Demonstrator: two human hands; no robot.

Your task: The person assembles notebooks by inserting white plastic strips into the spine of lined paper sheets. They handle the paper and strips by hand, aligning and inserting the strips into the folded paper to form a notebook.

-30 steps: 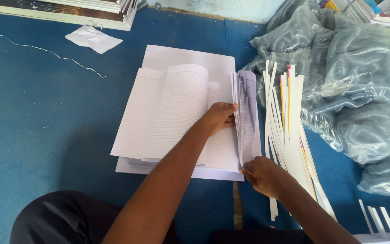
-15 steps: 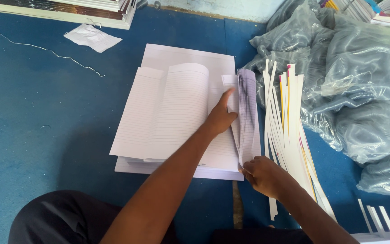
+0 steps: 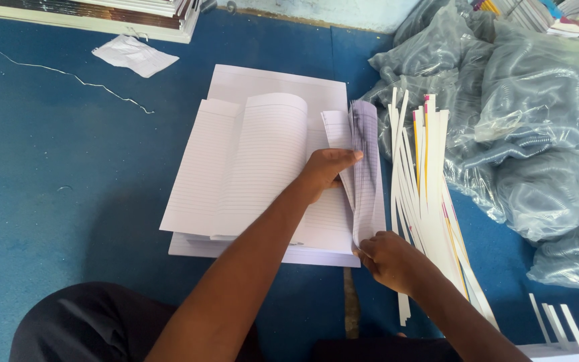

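Note:
A stack of white lined paper sheets [image 3: 249,167] lies on the blue floor in front of me. My left hand [image 3: 326,171] reaches across the stack, fingers pressed against a raised bundle of lined sheets [image 3: 366,167] that stands on edge at the stack's right side. My right hand [image 3: 390,258] pinches the lower corner of that same bundle. One sheet [image 3: 273,161] curls up in the middle of the stack.
Long white paper strips [image 3: 423,194] lie right of the stack. Grey plastic bags [image 3: 524,121] pile at the right. A crumpled paper [image 3: 134,53] and a thin string [image 3: 55,70] lie at the upper left, below stacked books [image 3: 102,13].
My left hand has slid up and to the right along the raised bundle. The right hand stays at the lower corner.

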